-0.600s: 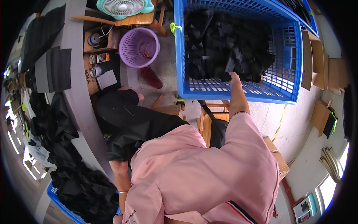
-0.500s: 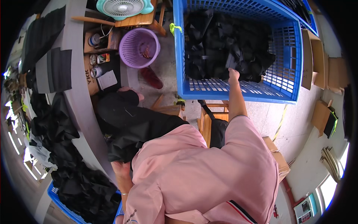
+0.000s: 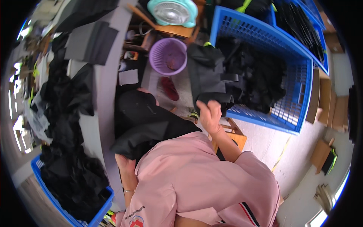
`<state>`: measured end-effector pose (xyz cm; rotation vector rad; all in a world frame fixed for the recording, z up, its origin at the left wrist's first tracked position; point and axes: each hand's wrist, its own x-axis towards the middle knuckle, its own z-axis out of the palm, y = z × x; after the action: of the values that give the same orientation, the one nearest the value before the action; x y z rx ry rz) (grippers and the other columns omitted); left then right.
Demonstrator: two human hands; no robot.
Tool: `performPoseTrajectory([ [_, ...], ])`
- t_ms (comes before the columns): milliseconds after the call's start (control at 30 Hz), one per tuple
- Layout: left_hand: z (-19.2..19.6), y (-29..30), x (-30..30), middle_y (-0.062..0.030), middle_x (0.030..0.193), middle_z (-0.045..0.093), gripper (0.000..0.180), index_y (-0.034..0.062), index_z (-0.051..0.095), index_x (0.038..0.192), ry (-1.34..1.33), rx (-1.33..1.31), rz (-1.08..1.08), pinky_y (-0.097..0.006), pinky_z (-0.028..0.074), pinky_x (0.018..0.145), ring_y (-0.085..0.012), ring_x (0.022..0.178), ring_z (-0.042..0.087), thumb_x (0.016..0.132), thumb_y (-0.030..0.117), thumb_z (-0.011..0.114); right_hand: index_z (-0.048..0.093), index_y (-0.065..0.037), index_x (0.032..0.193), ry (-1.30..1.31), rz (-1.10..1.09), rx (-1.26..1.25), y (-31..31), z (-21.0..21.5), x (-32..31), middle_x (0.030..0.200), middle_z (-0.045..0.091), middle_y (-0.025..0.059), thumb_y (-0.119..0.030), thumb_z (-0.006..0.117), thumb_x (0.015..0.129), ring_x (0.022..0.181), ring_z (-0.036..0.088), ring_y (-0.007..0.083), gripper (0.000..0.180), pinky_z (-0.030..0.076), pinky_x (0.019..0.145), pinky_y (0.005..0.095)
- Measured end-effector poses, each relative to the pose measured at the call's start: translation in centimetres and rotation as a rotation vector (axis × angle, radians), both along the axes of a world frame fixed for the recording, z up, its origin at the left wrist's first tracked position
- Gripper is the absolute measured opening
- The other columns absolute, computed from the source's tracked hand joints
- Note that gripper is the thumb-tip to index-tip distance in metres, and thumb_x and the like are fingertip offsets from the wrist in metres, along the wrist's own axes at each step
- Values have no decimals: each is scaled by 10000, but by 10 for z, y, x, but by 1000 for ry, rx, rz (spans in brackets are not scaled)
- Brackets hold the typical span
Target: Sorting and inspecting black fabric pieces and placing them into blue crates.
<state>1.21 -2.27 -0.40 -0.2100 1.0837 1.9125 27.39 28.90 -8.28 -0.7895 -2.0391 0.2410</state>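
At the right hand [image 3: 210,113], fingers are closing on a black garment [image 3: 211,77], w/ the grip pinching its lower edge. It's hanging over the blue crate [image 3: 298,94] rim, long axis running up-down. Left hand [image 3: 126,164] is clutching black fabric [image 3: 151,130] on the lap, prob. to keep it from sliding off.

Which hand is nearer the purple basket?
The right. The right hand grips a black garment beside the blue crate, just below and right of the purple basket. The left hand sits lower, holding black cloth by the table edge.
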Motion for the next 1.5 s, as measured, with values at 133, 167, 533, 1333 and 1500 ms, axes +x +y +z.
performPoseTrajectory([
  [133, 18, -4, -11, -123, 1250, 649, 381, 7, 581, 1281, 77, -294, 206, -371, 544, 929, -245, 1100, 646, 992, 251, 548, 731, -99, 1070, 106, 382, 194, -27, 42, -46, 983, 468, 68, -71, 748, 715, 844, 537, 230, 356, 483, 780, 358],
  [167, 34, 2, -8, -116, 1238, 654, 399, 14, 577, 1288, 80, -426, 270, -358, 555, 894, -233, 1071, 655, 980, 267, 575, 731, -118, 1081, 134, 488, 215, -32, 52, -60, 974, 457, 61, -89, 751, 729, 852, 527, 218, 354, 471, 803, 362],
  [533, 10, -67, -36, -22, 884, 692, 198, -12, 676, 1086, 761, -954, 133, -244, 496, 709, -86, 760, 602, 991, 141, 596, 712, -200, 1078, 425, 1084, 579, -110, 123, -219, 1038, 476, 0, -210, 685, 818, 987, 525, 168, 262, 398, 910, 359],
  [1333, 7, -4, -190, -94, 1611, 310, 570, 93, 330, 1545, 1988, -838, -481, -432, 188, 1226, -276, 1503, 244, 1044, 350, 424, 596, 24, 1149, 77, 474, -701, -151, 74, -293, 1154, 620, 118, -135, 733, 889, 1083, 576, 242, 334, 453, 960, 364],
  [1500, 9, 3, -179, -89, 1619, 301, 586, 88, 344, 1541, 2088, -791, -457, -443, 212, 1225, -263, 1509, 249, 990, 227, 482, 562, 6, 1309, 160, 833, -1698, -164, 63, -310, 1252, 623, 72, -105, 727, 877, 1137, 569, 160, 476, 449, 979, 296],
])
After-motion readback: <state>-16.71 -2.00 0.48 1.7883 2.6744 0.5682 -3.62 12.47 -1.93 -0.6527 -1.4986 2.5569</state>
